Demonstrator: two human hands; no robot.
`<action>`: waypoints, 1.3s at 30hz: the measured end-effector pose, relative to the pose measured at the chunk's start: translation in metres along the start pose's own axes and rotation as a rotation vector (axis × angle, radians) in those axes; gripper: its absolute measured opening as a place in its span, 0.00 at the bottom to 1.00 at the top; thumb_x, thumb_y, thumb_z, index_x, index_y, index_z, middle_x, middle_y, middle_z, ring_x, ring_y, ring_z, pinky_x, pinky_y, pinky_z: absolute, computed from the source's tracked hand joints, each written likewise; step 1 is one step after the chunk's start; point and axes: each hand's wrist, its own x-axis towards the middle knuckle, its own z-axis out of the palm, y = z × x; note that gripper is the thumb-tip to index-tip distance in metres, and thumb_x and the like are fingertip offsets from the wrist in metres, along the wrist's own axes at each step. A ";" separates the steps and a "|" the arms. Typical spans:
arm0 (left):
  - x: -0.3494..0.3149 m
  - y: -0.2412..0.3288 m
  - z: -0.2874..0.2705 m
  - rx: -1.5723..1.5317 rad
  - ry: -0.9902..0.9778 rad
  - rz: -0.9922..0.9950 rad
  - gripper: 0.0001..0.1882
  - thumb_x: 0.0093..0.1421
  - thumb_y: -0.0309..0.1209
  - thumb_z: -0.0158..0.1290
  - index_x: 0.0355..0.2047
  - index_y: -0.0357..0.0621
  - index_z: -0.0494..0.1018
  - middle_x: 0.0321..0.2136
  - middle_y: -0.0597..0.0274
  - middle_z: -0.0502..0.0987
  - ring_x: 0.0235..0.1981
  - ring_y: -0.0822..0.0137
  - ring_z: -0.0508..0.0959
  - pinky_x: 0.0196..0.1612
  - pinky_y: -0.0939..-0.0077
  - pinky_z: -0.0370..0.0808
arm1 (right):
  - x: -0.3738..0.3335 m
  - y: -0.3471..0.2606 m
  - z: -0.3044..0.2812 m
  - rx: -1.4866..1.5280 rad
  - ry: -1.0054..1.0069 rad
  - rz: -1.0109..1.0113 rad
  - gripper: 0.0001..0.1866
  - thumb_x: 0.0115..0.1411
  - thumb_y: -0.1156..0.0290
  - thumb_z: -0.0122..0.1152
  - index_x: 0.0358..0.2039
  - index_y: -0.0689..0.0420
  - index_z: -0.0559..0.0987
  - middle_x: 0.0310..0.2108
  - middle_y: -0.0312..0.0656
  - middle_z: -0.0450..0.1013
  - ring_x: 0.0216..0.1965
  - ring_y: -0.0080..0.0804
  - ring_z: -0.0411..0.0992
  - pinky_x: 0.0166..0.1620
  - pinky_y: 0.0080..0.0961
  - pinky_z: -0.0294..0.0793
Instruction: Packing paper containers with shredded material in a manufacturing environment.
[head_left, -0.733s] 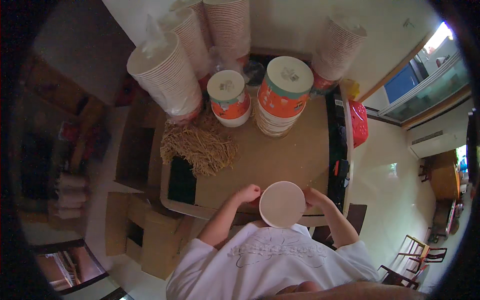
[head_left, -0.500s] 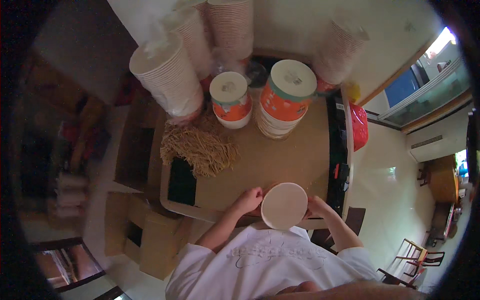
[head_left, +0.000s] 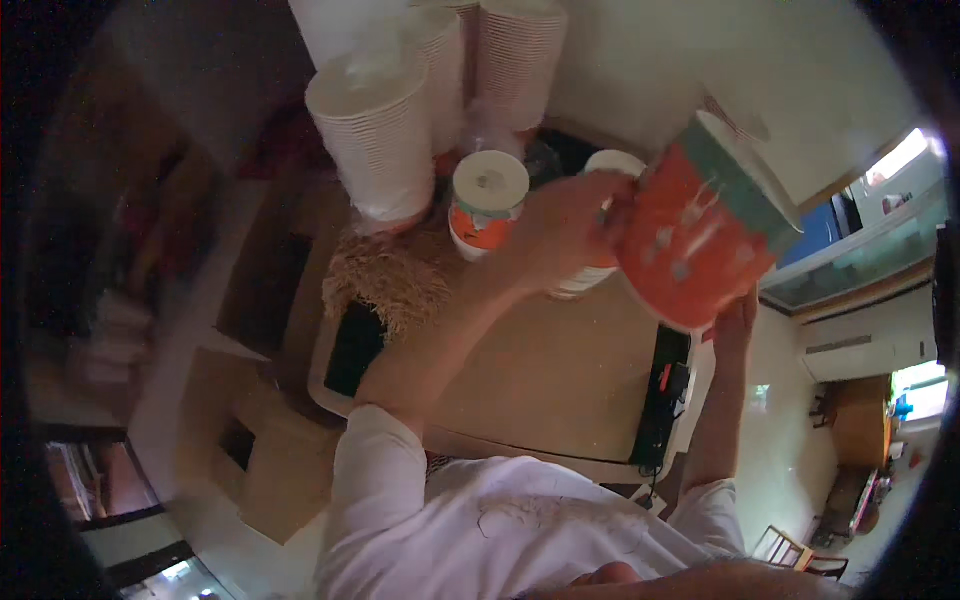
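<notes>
A large orange paper tub point(head_left: 690, 235) with a green band and a pale rim is lifted up at the right, tilted. My left hand point(head_left: 600, 210) grips its left side, the arm stretched across the table. At its lower right my right hand point(head_left: 737, 312) holds the tub, with the fingers mostly behind it. A smaller tub of the same orange and green pattern point(head_left: 488, 205) stands upside down on the table left of my left hand. Behind that hand, another pale-topped stack of tubs point(head_left: 615, 165) is partly covered.
Tall stacks of white paper tubs point(head_left: 370, 145) in clear plastic stand at the back left. A bundle of tan string point(head_left: 385, 280) lies before them. Cardboard point(head_left: 560, 375) covers the tabletop. A black strip with a red-and-black object point(head_left: 673, 378) runs along the right edge. An open carton point(head_left: 285, 460) sits lower left.
Both hands have raised the tub from in front of my chest, forward and to the right. Its orange side now faces me instead of its pale round end. The view has shifted slightly.
</notes>
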 end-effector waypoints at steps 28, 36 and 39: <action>0.025 -0.149 0.027 -0.049 -0.081 -0.047 0.09 0.50 0.29 0.45 0.33 0.42 0.69 0.29 0.50 0.72 0.33 0.50 0.72 0.35 0.62 0.69 | 0.064 0.134 0.023 -0.379 0.050 0.031 0.16 0.59 0.73 0.41 0.49 0.57 0.61 0.46 0.37 0.61 0.46 0.26 0.59 0.48 0.24 0.59; 0.001 -0.169 0.028 0.013 -0.136 -0.115 0.11 0.50 0.30 0.46 0.34 0.42 0.69 0.29 0.50 0.72 0.34 0.51 0.72 0.35 0.62 0.69 | 0.053 0.133 0.045 -0.262 0.009 0.092 0.17 0.58 0.75 0.41 0.49 0.59 0.61 0.47 0.39 0.60 0.49 0.28 0.58 0.50 0.24 0.55; -0.004 -0.175 0.025 0.003 -0.260 -0.212 0.18 0.50 0.28 0.47 0.43 0.44 0.67 0.39 0.53 0.71 0.40 0.54 0.71 0.43 0.65 0.68 | 0.052 0.108 0.078 -0.344 -0.017 0.032 0.19 0.58 0.76 0.40 0.51 0.60 0.59 0.49 0.40 0.59 0.51 0.29 0.56 0.52 0.24 0.53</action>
